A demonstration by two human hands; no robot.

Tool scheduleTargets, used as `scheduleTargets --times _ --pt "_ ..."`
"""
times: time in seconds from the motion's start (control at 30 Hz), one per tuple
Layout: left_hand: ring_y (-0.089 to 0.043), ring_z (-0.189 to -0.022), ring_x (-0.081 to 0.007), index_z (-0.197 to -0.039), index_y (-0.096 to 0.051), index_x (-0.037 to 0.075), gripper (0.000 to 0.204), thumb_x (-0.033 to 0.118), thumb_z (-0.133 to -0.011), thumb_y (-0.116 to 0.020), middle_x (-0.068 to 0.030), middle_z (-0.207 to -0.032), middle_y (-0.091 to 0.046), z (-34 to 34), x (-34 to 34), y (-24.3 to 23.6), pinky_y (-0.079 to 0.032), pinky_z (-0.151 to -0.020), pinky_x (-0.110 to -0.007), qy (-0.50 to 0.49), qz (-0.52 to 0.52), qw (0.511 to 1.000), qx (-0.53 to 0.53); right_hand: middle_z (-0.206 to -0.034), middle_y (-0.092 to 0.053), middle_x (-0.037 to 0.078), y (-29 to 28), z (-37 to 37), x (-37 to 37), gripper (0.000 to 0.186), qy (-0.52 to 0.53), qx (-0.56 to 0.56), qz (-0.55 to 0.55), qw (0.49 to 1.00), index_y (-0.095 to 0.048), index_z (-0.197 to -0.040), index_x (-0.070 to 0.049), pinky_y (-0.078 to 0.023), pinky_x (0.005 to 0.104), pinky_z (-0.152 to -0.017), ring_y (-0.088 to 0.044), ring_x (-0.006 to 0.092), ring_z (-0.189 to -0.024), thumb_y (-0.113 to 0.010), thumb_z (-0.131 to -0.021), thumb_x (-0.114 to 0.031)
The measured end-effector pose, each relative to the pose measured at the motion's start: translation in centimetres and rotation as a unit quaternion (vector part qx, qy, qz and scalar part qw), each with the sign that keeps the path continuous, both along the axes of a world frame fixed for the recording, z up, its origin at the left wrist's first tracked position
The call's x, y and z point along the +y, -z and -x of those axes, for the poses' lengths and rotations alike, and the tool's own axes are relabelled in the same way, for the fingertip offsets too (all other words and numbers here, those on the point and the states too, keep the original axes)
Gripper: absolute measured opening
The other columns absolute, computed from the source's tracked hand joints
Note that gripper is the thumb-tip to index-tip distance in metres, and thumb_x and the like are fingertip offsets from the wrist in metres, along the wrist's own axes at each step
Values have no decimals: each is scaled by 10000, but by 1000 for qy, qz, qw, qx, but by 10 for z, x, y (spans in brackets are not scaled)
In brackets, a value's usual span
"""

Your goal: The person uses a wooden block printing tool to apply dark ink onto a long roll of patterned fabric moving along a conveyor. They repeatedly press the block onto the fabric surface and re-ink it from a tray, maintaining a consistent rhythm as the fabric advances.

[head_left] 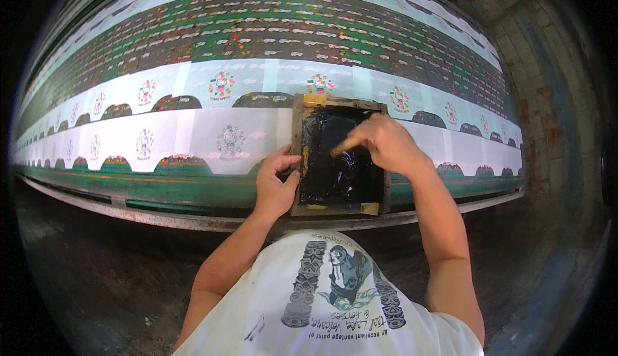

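A wooden-framed printing screen (298, 124) lies on the near part of the long table, in front of me, its inside coated with wet, glossy black ink (331, 182). My left hand (278, 182) is at the screen's left side, its thumb and fingers curled against the frame's edge. Over the right half of the screen, my right hand (391, 145) is closed around a pale wooden squeegee (346, 146). The squeegee slants down to the left into the ink, and its lower edge cannot be made out.
Rows of white cut fabric pieces (122, 134) run along the table, several with colourful printed motifs and nearer ones with dark outlines. Farther back is a green, ink-stained table strip (257, 24). The table's near rail (174, 221) passes in front of me. A brick-like surface (547, 98) lies right.
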State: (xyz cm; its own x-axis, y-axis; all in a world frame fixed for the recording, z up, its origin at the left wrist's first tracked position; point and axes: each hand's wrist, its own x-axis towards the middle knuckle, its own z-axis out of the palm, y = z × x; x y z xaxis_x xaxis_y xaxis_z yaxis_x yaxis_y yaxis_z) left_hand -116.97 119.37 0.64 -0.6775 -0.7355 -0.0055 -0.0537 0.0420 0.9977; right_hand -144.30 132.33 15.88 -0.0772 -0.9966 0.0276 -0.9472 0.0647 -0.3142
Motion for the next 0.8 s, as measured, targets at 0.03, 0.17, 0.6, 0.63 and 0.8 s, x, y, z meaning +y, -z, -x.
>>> scheduleTargets --times 0.03,0.17,0.6,0.63,0.8 --pt "-690 -1387 -304 -1281 -786 37 375 -119 -943 -744 -216 -1608 -626 0 -1 -1 -557 -1171 -403 2 10 1000 -9 -1064 -822 123 11 5 -5 322 32 16 36 999 -826 -1077 -101 -597 519 -954 -733 397 -1067 -720 -819 61" --pt "-699 -1372 -295 -1272 -785 28 361 -117 -943 -745 -213 -1600 -635 -2 -4 -3 -569 -1151 -392 12 10 1000 1 -1125 -821 146 39 10 -26 362 131 -14 119 984 -831 -1181 -120 -608 543 -970 -760 406 -1097 -711 -878 39" --pt "-698 -1388 -292 -1306 -768 22 400 -160 -952 -733 -231 -1632 -607 -2 -5 1 -565 -1176 -397 20 -1 1000 11 -1059 -785 115 30 -72 43 424 81 -21 87 993 -825 -1240 -119 -615 494 -932 -741 363 -1000 -746 -846 15" --pt "-696 -1392 -296 -1318 -765 23 408 -159 -954 -734 -235 -1635 -604 -3 -4 4 -561 -1181 -397 17 -5 1000 21 -1080 -789 116 30 -81 50 421 80 -25 94 992 -826 -1228 -92 -609 486 -940 -737 354 -1003 -745 -828 9" --pt "-623 -1484 -321 -1370 -749 25 473 -145 -929 -765 -241 -1653 -580 -2 8 8 -528 -1214 -422 -13 -22 999 20 -1131 -788 108 26 -117 76 458 88 -33 85 992 -821 -1237 -67 -592 469 -960 -729 342 -1036 -776 -785 -3"
